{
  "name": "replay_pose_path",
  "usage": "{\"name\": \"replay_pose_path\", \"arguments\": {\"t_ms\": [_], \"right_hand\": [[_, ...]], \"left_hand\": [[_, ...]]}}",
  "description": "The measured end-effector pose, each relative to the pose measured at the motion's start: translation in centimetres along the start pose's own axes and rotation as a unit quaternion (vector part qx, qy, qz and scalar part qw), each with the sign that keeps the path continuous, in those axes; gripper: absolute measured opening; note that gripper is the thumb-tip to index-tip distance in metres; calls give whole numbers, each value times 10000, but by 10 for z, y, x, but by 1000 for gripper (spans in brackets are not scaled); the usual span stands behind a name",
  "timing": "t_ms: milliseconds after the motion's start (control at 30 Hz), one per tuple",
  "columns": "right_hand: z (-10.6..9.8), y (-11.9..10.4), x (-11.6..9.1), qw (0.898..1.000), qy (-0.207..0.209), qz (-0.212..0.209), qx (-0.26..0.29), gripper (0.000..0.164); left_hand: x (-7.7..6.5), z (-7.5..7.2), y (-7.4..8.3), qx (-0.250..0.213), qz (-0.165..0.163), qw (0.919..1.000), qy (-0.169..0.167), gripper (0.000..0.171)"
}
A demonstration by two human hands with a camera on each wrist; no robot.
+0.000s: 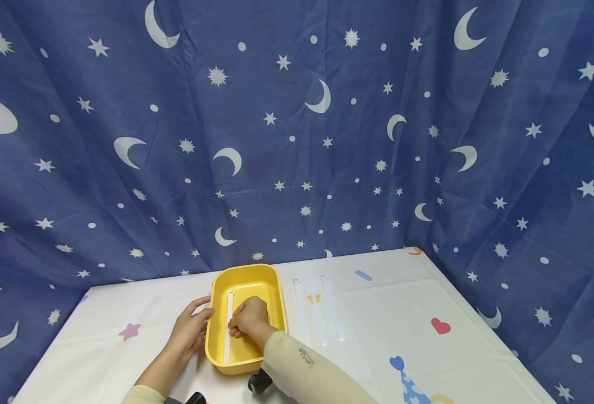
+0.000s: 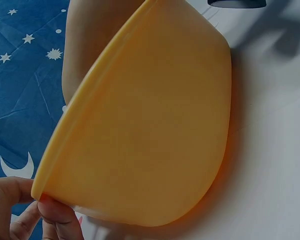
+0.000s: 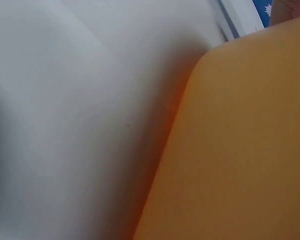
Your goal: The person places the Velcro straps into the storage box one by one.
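Observation:
A yellow rectangular bin (image 1: 221, 365) with rounded corners stands on the table. My left hand (image 1: 190, 328) grips its left side; in the left wrist view fingers (image 2: 57, 212) pinch the bin's rim. Inside the bin lies a long white strap (image 1: 228, 348) with a small head at its far end, much like a cable tie. My right hand (image 1: 250, 318) reaches into the bin with curled fingers, its fingertips on the strap's middle. The right wrist view shows mostly the bin's outer wall (image 3: 240, 145), which hides that hand's fingers.
To the right of the bin, three similar white straps (image 1: 316, 311) lie side by side on the white patterned tablecloth (image 1: 368, 314). A blue curtain (image 1: 277, 140) with moons and stars hangs behind the table and along its sides.

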State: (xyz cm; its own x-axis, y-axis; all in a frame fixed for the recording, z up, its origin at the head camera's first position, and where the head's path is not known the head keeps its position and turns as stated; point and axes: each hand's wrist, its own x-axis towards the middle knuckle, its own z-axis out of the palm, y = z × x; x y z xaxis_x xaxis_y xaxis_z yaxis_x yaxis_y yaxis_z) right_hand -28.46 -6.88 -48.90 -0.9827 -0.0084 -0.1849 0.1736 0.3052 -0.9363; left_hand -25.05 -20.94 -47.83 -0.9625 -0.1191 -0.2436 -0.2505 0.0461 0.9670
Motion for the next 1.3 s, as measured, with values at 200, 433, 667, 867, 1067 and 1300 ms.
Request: {"name": "replay_pose_path", "arguments": {"t_ms": [200, 433, 667, 867, 1067, 1300], "right_hand": [[-18, -13, 2, 9995, -291, -131, -81, 21], [-59, -50, 10, 9962, -456, -613, -419, 14], [-115, -71, 24, 9959, -186, -633, -623, 15], [-164, -60, 39, 9926, 311, -759, -899, 18], [-194, -32, 47, 9890, 768, -571, -1129, 21], [-213, 3, 49, 9783, 1166, -407, -1662, 26]], "left_hand": [[1, 2, 1, -57, -8, 10000, -56, 52], [1, 2, 5, 36, -51, 10000, 4, 51], [1, 3, 6, 41, -115, 9999, -24, 50], [1, 1, 5, 77, -126, 9999, 7, 52], [0, -2, 1, 51, -130, 9999, 8, 53], [0, -1, 2, 10, -123, 9999, -6, 52]]}}
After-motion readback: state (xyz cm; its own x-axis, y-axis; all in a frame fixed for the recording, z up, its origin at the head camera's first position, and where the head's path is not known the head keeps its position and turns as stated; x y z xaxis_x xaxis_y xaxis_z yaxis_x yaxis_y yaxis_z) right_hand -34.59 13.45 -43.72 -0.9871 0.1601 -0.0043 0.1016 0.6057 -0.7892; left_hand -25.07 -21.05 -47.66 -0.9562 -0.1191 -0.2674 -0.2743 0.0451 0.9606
